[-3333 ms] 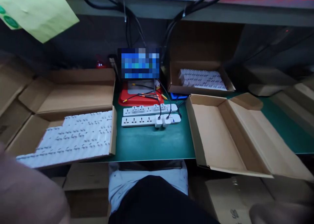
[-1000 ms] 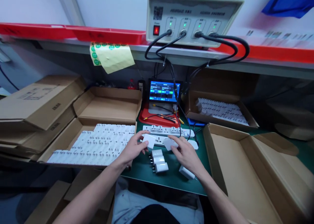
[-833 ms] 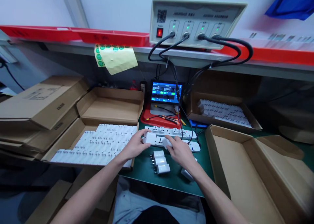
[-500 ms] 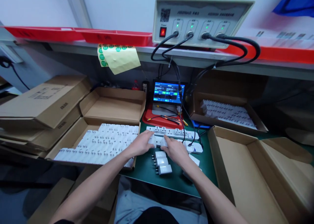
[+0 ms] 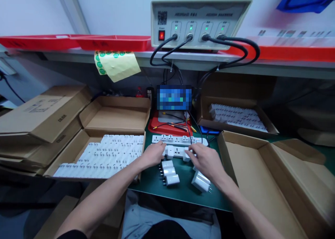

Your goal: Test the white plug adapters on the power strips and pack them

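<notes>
Two white power strips lie across the green bench top; the back power strip shows bare sockets. On the front power strip, a white plug charger sits left of an uncovered socket. My left hand is closed at that strip's left end, fingertips on a white charger partly hidden by them. My right hand pinches another white charger on the strip's right part. Nearer me lie a row of three chargers, pins to the left, and a group of chargers, pins to the right.
To the left, an open carton holds rows of white chargers, beside stacked cartons. Another open carton stands right. Behind are a screen, a red tray with cables, and a tester box on the shelf.
My right hand has moved right along the front strip, away from the left hand. A charger and a socket now show between my hands. The view has shifted slightly.
</notes>
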A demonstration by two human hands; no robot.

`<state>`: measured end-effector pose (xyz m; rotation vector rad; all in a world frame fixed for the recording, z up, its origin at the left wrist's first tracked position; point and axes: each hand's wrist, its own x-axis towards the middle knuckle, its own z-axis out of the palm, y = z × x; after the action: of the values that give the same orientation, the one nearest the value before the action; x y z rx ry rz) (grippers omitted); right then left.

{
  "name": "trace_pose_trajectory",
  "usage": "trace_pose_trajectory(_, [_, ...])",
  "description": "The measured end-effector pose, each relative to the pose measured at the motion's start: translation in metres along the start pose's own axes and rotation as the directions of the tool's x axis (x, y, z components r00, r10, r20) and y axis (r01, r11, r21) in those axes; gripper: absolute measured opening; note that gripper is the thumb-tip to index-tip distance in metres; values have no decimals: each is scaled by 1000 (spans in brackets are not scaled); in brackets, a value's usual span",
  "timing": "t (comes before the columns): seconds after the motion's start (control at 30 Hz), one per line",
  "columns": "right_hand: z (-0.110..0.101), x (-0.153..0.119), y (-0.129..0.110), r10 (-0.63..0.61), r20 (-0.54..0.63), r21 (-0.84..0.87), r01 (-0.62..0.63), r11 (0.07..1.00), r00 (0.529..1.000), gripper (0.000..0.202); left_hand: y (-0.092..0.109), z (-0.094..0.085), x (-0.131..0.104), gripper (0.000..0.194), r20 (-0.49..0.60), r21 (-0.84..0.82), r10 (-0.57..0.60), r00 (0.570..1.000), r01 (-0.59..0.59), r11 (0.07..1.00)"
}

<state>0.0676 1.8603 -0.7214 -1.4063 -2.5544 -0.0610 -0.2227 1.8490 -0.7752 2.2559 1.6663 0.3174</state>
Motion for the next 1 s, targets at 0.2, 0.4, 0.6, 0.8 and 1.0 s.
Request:
trace_pose_trajectory(0.2, [3,-10,67,153,51,82,-157,984,987,27,26,6,14,63,-233,-169,134,963,-176,970])
trace_pose_trajectory(0.4, [44,1,76,96,59,307,-110,945,994,19,89,38,52,24,-308,-291,148,940,-241,926])
trace_pose_trajectory(0.6, [56,-3,80,138,-117,378,-85,922,984,24,101,45,68,4,-246,-215,79,966,-134,967])
trace_pose_trajectory(0.8, [41,8,64,139,-170,488,-39,872,975,32,99,38,66,12,-257,-217,50,965,-108,970])
trace_pose_trajectory(1.0, [40,29,18,10,-25,575,6,818,1000,27,38,-3,29,27,-337,-328,-14,942,-103,939])
